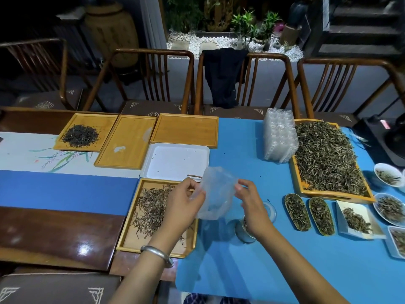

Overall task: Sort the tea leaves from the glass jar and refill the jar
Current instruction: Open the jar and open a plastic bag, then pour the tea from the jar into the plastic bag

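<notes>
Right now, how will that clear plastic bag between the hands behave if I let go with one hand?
The clear plastic bag looks thin and crumpled, so it will probably flop and sag from whichever hand keeps it. It seems nearly empty, so likely very light. Both the left hand and right hand pinch its upper edges, which probably keeps it spread.

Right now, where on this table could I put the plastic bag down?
Free: blue mat in front of the jar, and the two empty wooden trays. Crowded: right side, around the big leaf tray, scoops and bowls.
</notes>
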A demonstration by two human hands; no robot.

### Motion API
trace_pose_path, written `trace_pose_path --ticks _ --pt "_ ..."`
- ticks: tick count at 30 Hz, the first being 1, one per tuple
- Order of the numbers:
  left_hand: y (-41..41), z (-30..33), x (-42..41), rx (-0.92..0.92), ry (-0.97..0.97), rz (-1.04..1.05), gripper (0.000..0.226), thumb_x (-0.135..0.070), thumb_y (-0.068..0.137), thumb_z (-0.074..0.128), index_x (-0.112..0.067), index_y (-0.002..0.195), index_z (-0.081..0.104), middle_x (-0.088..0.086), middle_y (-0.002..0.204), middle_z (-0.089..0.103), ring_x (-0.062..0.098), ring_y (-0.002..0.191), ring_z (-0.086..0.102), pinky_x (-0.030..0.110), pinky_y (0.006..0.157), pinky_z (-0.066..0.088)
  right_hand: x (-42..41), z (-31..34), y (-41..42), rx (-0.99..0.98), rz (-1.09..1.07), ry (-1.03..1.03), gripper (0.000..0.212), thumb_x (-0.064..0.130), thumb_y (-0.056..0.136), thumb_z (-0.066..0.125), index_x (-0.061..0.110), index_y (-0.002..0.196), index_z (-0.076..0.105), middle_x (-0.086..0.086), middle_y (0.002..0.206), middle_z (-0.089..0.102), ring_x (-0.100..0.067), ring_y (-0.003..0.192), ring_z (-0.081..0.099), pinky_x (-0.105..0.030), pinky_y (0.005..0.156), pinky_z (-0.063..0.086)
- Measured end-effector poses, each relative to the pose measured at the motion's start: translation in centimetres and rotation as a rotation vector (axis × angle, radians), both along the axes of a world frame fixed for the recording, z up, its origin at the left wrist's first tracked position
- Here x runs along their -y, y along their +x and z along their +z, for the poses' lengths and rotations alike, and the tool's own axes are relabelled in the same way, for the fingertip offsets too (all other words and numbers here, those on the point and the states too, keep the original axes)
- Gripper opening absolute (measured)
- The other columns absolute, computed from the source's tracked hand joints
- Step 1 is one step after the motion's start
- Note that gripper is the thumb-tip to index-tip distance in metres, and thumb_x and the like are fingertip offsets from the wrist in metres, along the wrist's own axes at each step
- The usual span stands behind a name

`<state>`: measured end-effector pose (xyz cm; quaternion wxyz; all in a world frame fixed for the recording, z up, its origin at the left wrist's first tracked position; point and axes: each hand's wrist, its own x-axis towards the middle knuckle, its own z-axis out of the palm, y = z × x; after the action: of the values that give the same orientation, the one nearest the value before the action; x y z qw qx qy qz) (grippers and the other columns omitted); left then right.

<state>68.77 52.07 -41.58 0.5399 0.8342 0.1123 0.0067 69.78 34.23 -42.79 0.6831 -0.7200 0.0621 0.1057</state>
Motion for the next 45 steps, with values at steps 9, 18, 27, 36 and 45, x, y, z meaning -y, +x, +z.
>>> trace_pose_path --ticks 9,18,27,36,45 --pt "0.1 -0.7 -1.7 0.043 0.053 0.127 0.015 -0.013 0.088 0.066 -0.021 0.079 0.057 0.004 0.076 0.068 0.027 0.07 0.067 0.047 0.058 0.055 -0.4 -0.8 0.9 0.091 -0.023 -0.406 0.041 -0.002 0.085 0.05 0.027 0.115 0.049 -0.005 0.089 0.069 -0.024 0.081 0.066 -0.035 0.072 0.053" --pt "-1.1 -1.2 -2.8 0.007 -0.202 -0.151 0.101 -0.057 0.052 0.088 -0.047 0.138 0.035 -0.023 0.146 0.039 -0.005 0.133 0.04 0.02 0.105 0.036 -0.4 -1.3 0.8 -0.049 -0.163 -0.19 0.028 0.011 0.086 0.057 0.036 0.095 0.052 -0.001 0.092 0.066 -0.014 0.069 0.07 -0.035 0.064 0.058" --pt "-1.8 -2.9 0.8 0.062 0.015 -0.226 0.129 -0.043 0.048 0.091 -0.068 0.134 -0.002 -0.019 0.133 0.046 -0.003 0.122 0.051 0.03 0.1 0.049 -2.5 -1.9 -1.0 -0.122 -0.093 -0.086 0.022 0.013 0.084 0.059 0.027 0.101 0.056 0.002 0.1 0.066 -0.023 0.089 0.068 -0.044 0.083 0.055" --pt "-1.1 -3.2 0.4 0.124 0.021 -0.175 0.081 -0.04 0.053 0.085 -0.052 0.123 0.046 -0.023 0.124 0.055 -0.013 0.112 0.052 0.008 0.089 0.043 -0.6 -1.3 -0.3 0.004 -0.159 -0.259 0.008 0.012 0.085 0.059 0.016 0.079 0.061 -0.012 0.082 0.068 -0.031 0.082 0.065 -0.048 0.078 0.053" --pt "-1.4 -2.8 0.1 0.086 -0.109 -0.108 0.085 -0.036 0.048 0.088 -0.05 0.123 0.049 -0.014 0.119 0.063 -0.006 0.109 0.061 0.018 0.094 0.048 6.2 -1.0 -2.5 -0.03 -0.281 -0.079 0.028 0.043 0.085 0.045 0.024 0.102 0.059 -0.001 0.094 0.066 -0.014 0.078 0.065 -0.031 0.067 0.051"
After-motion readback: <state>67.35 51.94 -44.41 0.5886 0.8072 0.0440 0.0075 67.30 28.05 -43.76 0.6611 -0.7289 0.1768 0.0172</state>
